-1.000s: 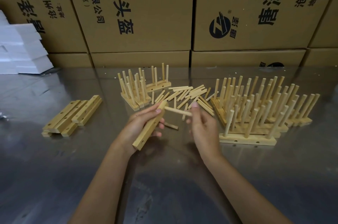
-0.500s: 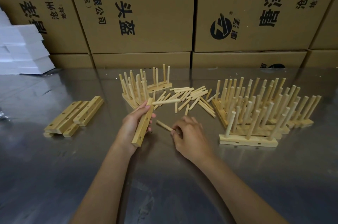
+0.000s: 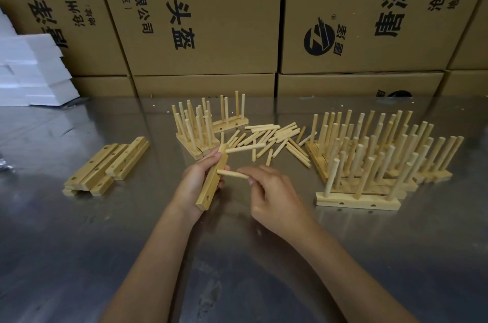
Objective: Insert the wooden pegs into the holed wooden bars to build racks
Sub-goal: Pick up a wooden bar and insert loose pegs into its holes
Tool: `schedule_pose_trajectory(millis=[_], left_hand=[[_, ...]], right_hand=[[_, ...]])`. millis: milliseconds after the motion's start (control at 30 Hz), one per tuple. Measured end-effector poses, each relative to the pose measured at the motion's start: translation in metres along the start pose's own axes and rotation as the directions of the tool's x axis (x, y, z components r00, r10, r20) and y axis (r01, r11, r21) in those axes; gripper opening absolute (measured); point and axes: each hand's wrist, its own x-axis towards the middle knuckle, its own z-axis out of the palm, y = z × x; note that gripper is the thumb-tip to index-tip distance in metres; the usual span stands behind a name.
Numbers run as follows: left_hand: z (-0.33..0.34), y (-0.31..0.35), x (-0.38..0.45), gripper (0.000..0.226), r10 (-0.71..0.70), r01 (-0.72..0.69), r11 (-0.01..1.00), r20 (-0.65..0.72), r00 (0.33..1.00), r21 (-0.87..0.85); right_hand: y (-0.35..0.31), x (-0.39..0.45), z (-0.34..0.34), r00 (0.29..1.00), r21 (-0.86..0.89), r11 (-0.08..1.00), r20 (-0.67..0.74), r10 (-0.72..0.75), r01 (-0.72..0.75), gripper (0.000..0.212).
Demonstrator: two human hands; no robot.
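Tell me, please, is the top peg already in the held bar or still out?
In: the top peg juts sideways from the bar's upper end, with no hand touching it.

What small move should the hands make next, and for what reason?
Probably push the second peg into the bar. The left hand grips the bar, which already carries one peg near its far end; the right hand pinches the second peg with its tip at the bar's side.
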Motion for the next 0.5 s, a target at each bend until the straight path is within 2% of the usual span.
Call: schedule_pose_trajectory(millis=[200, 300, 500], left_hand=[[0.004, -0.004, -0.002, 0.033, -0.005, 0.005, 1.000, 0.057, 0.998, 0.016], [0.008, -0.006, -0.003, 0.031, -0.010, 0.007, 0.999, 0.061, 0.998, 0.045], [0.013, -0.010, -0.006, 0.031, 0.022, -0.027, 0.997, 0.066, 0.998, 0.073]], right_hand=[[-0.004, 0.000, 0.001, 0.994, -0.108, 0.990, -0.053, -0.093, 0.087, 0.023], [-0.001, 0.000, -0.002, 0.993, -0.170, 0.982, -0.072, -0.093, 0.080, 0.018], [-0.003, 0.003, -0.008, 0.991, -0.204, 0.974, -0.073, -0.114, 0.097, 0.016]])
